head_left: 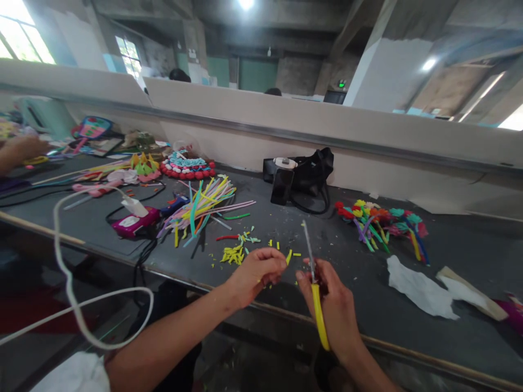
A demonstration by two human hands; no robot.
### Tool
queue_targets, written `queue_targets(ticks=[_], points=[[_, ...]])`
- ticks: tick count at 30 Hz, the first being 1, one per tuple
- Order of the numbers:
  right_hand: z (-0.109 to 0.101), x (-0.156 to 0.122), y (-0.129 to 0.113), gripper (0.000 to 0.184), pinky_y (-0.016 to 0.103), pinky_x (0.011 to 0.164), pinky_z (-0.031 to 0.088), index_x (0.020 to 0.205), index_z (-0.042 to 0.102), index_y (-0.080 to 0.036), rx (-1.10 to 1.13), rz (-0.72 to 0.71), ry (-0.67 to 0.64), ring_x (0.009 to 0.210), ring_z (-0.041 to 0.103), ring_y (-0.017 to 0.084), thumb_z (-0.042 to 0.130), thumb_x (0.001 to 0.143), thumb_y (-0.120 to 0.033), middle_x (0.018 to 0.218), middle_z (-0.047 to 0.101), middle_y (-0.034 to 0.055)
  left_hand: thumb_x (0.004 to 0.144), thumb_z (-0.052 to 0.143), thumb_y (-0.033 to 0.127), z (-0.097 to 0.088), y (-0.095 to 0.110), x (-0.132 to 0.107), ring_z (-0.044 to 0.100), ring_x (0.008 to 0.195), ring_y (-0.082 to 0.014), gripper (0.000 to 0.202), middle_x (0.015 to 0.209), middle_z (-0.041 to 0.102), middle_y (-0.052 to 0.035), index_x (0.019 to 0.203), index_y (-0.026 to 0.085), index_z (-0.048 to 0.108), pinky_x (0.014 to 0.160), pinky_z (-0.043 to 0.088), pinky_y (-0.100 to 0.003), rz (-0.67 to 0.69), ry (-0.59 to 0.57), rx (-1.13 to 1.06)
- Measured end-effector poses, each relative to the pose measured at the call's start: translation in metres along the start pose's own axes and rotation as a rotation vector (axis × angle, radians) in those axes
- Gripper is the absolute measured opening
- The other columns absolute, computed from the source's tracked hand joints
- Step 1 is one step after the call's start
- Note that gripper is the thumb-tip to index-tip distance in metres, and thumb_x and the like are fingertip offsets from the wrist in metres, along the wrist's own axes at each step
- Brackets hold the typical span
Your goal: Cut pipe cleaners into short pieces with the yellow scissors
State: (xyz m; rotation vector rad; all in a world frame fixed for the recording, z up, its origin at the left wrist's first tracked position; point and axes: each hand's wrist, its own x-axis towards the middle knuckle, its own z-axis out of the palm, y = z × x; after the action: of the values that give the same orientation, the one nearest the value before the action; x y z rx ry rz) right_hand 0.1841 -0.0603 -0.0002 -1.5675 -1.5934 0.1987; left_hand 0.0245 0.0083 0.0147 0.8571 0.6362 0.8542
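Observation:
My right hand (329, 291) is closed around yellow-handled scissors (314, 277), whose blades point up and away over the dark table (310, 234). My left hand (259, 271) is curled in a pinch just left of the blades; a small yellow piece (289, 256) shows at its fingertips. A heap of short yellow cut pieces (232, 253) lies beyond my left hand. Further left lies a spread of long coloured pipe cleaners (204, 207).
Finished pipe-cleaner flowers (382, 223) lie at the right, white paper scraps (420, 288) nearer. A black bag (304, 177) with a phone stands at the back. A pink box (133, 222), cables and craft items fill the left. Another person's hand (20, 149) is far left.

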Motion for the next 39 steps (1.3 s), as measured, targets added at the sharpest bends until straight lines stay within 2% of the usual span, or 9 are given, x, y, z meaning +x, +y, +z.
queue_targets(ticks=[3,7,12,20,27,39], points=[[0.001,-0.006,0.006,0.027,0.025,0.065,0.046,0.107,0.058,-0.022,-0.201,-0.007,-0.037,0.071,0.064,0.017,0.053,0.089,-0.042,0.085,0.067,0.0025,0.064,0.071,0.018,-0.001,0.002,0.003,0.042,0.048,-0.0059,0.008,0.05,0.048,0.0054,0.066,0.015,0.063,0.053,0.036,-0.021,0.147,0.071,-0.108],[0.004,-0.014,0.008,0.023,0.025,0.063,0.045,0.103,0.059,-0.025,-0.284,-0.021,-0.124,0.067,0.064,0.016,0.049,0.09,-0.041,0.078,0.067,-0.0003,0.07,0.07,0.021,0.0,0.002,0.003,0.05,0.058,-0.0085,0.009,0.059,0.056,0.002,0.069,0.016,0.063,0.059,0.038,-0.021,0.194,0.111,-0.153],[0.008,-0.017,0.006,0.022,0.024,0.061,0.043,0.101,0.06,-0.024,-0.299,-0.067,-0.14,0.062,0.063,0.016,0.046,0.091,-0.039,0.075,0.067,-0.0001,0.071,0.072,0.019,0.003,-0.005,0.002,0.056,0.067,-0.0102,0.008,0.069,0.061,0.0015,0.073,0.016,0.065,0.071,0.044,-0.025,0.212,0.094,-0.246],[0.008,-0.02,0.007,0.022,0.024,0.065,0.044,0.101,0.06,-0.024,-0.268,-0.08,-0.156,0.064,0.063,0.016,0.046,0.092,-0.038,0.074,0.067,-0.0003,0.072,0.071,0.018,0.004,-0.005,0.002,0.056,0.066,-0.0099,0.007,0.069,0.061,0.0016,0.071,0.016,0.065,0.07,0.044,-0.024,0.224,0.094,-0.26],[0.01,-0.021,0.008,0.024,0.021,0.057,0.041,0.1,0.061,-0.021,-0.255,-0.109,-0.142,0.056,0.062,0.014,0.044,0.093,-0.037,0.07,0.068,-0.0003,0.073,0.07,0.018,0.004,-0.009,0.004,0.057,0.066,-0.0098,0.005,0.068,0.062,0.0014,0.073,0.016,0.066,0.07,0.044,-0.024,0.219,0.082,-0.267],[0.012,-0.021,0.01,0.024,0.023,0.059,0.042,0.1,0.06,-0.023,-0.28,-0.086,-0.165,0.058,0.063,0.016,0.041,0.094,-0.037,0.067,0.066,-0.0007,0.072,0.07,0.018,0.006,-0.008,0.003,0.056,0.065,-0.0092,0.005,0.067,0.062,0.0018,0.071,0.016,0.065,0.07,0.044,-0.023,0.218,0.089,-0.256]])
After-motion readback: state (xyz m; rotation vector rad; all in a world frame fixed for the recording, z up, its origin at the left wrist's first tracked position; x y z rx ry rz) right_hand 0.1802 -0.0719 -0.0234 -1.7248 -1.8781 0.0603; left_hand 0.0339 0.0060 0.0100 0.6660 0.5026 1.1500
